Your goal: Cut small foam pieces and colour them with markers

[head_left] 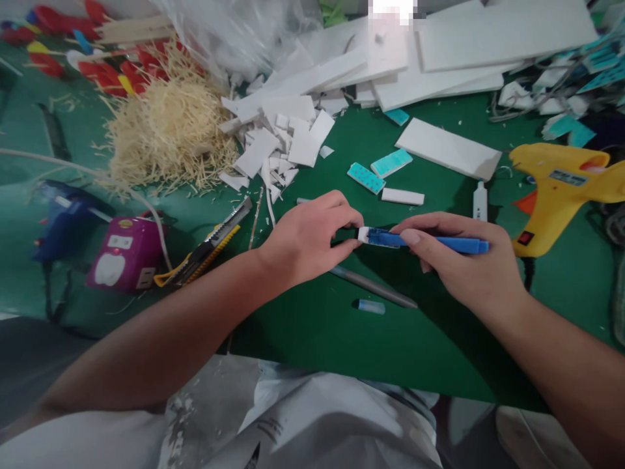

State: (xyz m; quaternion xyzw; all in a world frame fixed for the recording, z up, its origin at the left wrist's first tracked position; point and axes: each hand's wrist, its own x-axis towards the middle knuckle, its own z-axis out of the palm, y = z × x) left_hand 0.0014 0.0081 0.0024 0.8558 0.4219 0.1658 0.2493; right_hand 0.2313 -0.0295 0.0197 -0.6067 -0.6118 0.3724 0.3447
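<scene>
In the head view, my right hand (459,254) is closed around a blue pen-shaped tool (452,243) with a see-through blue front end, held nearly level above the green table. Its front end meets a small white piece (362,234). My left hand (312,238) pinches that piece between thumb and fingers; whether it is separate from the tool I cannot tell. Below the hands lie a dark grey rod (375,286) and a see-through bluish cap (371,306). Beyond them are two turquoise patterned strips (366,178) and a small white strip (403,197).
A yellow glue gun (547,195) lies at the right beside a white tube (480,202). At left are a yellow-and-black box cutter (205,244), a purple power adapter (124,254) and a blue glue gun (63,221). White foam scraps (263,146), foam boards (502,32) and shredded straw (176,124) fill the back.
</scene>
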